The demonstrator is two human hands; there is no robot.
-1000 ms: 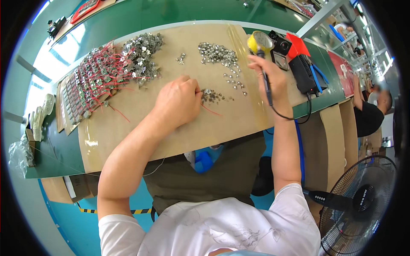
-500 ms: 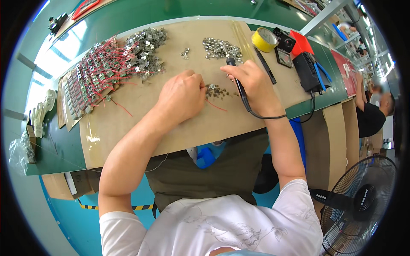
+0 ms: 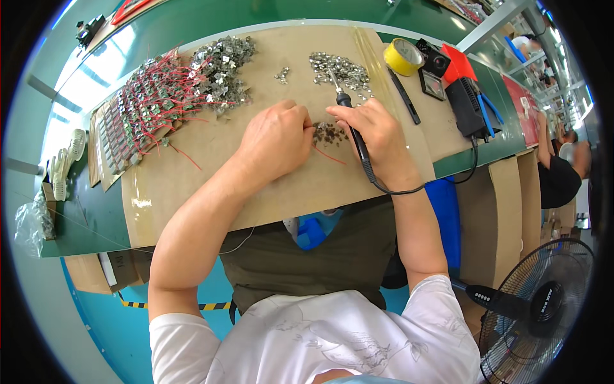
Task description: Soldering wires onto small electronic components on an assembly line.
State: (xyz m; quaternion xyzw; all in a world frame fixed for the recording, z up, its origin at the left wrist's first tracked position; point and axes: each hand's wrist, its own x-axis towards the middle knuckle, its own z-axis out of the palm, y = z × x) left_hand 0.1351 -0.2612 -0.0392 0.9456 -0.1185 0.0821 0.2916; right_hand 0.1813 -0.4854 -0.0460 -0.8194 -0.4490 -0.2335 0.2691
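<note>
My right hand is closed around the handle of a soldering iron, its metal tip pointing away from me over the near part of a pile of small shiny metal parts. The iron's black cord loops back past my right wrist. To its left, my left hand rests low over the brown work sheet with the fingers pinched together. What they hold is hidden. A thin red wire runs out to the right from beside those fingers. Just right of the fingertips lies a small heap of dark brownish pieces.
At left spread rows of small boards with red wires beside heaped metal pieces. A few loose parts lie mid-sheet. Yellow tape, a black pen-like tool and a black soldering station stand at right. A fan is lower right.
The soldering iron and my right hand have come slightly left and nearer to me relative to the sheet. My left hand stays pinched in place. The whole view has shifted a little.
</note>
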